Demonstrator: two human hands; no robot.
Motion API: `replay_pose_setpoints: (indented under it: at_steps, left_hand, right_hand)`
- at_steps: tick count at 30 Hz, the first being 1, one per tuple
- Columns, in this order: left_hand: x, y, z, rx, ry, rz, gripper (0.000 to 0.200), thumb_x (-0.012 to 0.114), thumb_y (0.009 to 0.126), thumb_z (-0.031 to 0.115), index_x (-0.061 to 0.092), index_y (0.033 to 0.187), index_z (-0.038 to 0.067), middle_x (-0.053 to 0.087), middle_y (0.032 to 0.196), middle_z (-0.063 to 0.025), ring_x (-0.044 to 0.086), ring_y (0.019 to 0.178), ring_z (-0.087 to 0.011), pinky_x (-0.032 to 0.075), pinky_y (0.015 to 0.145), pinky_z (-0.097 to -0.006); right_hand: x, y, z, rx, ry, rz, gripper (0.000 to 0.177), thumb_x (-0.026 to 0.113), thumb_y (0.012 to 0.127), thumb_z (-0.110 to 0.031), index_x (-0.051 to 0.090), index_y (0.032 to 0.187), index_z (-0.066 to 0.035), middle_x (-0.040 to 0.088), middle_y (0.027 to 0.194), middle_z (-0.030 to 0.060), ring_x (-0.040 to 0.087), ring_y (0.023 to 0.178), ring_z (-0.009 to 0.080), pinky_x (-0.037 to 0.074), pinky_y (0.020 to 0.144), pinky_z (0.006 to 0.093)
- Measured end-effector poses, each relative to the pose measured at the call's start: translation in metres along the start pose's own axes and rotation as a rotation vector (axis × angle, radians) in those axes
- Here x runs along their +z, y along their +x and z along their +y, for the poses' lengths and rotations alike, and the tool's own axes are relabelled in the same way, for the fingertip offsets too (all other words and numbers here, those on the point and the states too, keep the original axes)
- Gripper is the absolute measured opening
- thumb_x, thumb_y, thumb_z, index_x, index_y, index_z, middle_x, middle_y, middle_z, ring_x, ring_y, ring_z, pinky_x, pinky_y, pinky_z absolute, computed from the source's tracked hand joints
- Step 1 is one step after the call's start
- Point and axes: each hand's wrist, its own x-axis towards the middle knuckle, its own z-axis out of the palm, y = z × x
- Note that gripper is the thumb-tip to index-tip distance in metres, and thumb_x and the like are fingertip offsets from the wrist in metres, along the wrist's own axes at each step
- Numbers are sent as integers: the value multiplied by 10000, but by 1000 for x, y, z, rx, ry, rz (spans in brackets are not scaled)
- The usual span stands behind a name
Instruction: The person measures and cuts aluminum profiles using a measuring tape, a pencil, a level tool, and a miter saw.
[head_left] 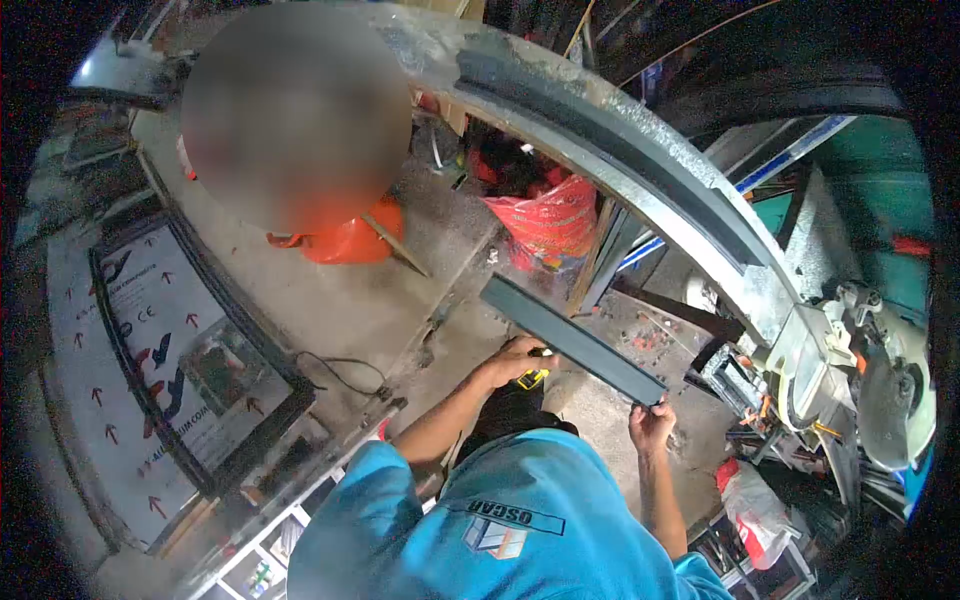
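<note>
At your far left are sheets in white film [85,400], smooth and flat, printed with red arrows, with a black frame [205,470] of straight bars and squared corners lying over them. A thin dark cable [345,368] curls beside it. Further over, an orange-red object [350,240] has a smooth, rounded form, with a narrow stick [395,245] slanting against it.

Your left hand [513,362] is curled around a compact yellow and black tape measure [532,379], just beside the dark grey bar [572,337]; whether those fingers also touch the bar, you cannot tell from here. The bar is long, straight and matte, with raised edges, and slants in front of your body, above the floor. Your right hand [650,428] grasps its near right end, fingers closed at the tip.

Beyond the bar stands a bulging, wrinkled red sack [545,215]. To the right are a pale machine [810,370] with rounded metal parts and a crumpled white and red plastic bag [755,510].

The floor [350,300] is dull, stained grey-brown, with scattered debris on the right. A worn metal beam [650,150] arches across the top of the cluttered workshop, and a green surface [885,190] shows at the far right.
</note>
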Motion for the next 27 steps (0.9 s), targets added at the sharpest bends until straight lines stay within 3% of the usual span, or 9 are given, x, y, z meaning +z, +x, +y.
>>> replay_pose_setpoints:
  at_steps: [1,2,5,9,13,17,20,24,27]
  left_hand:
    - [-2,2,12,-91,-146,-96,518,752,907,416,691,1209,1,719,1097,-78,642,1007,-168,485,900,-313]
    - [3,-1,27,-78,-190,-14,415,733,925,401,713,1100,25,714,999,-20,624,911,-127,488,809,-305]
    - [9,-11,77,-121,-222,13,333,715,943,354,717,1069,45,714,985,-17,634,902,-115,497,781,-298]
    - [16,-13,125,-76,-332,3,182,678,960,240,697,1028,72,712,941,-36,667,836,-129,520,723,-280]
    - [32,0,167,-300,-295,-109,262,695,936,314,668,1046,78,707,907,-55,695,751,-175,565,615,-313]
    - [85,33,201,-225,-285,-285,349,668,948,446,639,988,101,714,902,-85,699,663,-230,617,609,-358]
    - [120,60,203,-307,-360,-320,390,648,947,469,652,1016,85,710,890,-77,684,647,-203,600,569,-357]
    - [167,79,219,-302,-359,-380,497,659,933,520,675,1089,48,714,878,-65,694,755,-172,602,616,-360]
    - [205,89,229,-317,-310,-364,506,657,933,531,673,1094,51,714,877,-58,688,744,-169,589,606,-372]
  right_hand:
    - [5,-3,-3,50,-4,-30,318,568,665,-65,636,973,-104,669,856,47,651,720,235,596,636,319]
    - [13,-8,-5,12,8,-30,318,568,665,-65,636,973,-104,669,856,47,651,720,235,596,636,319]
    - [31,-23,-12,-77,-133,-70,419,566,642,-88,631,1055,-77,668,918,71,649,748,253,587,652,349]
    - [98,-75,-17,-217,-223,39,394,616,808,-269,604,1145,-65,661,993,106,662,821,264,580,710,375]
    - [98,-100,-32,-337,-291,-12,509,547,983,-522,586,1184,-56,667,1051,118,684,873,266,591,760,383]
    - [100,-136,-61,-492,-76,21,484,531,1018,-492,637,1110,-29,686,1045,118,701,904,256,601,764,385]
    - [66,-151,-73,-675,-269,328,348,609,1013,-313,713,945,13,709,877,107,715,829,209,604,698,342]
    - [33,-182,-77,-627,-476,455,344,651,989,-333,724,1049,-2,746,981,85,723,847,172,583,718,307]
    - [37,-196,-87,-662,-493,511,324,650,991,-307,714,1092,-6,717,892,67,680,741,125,569,649,259]
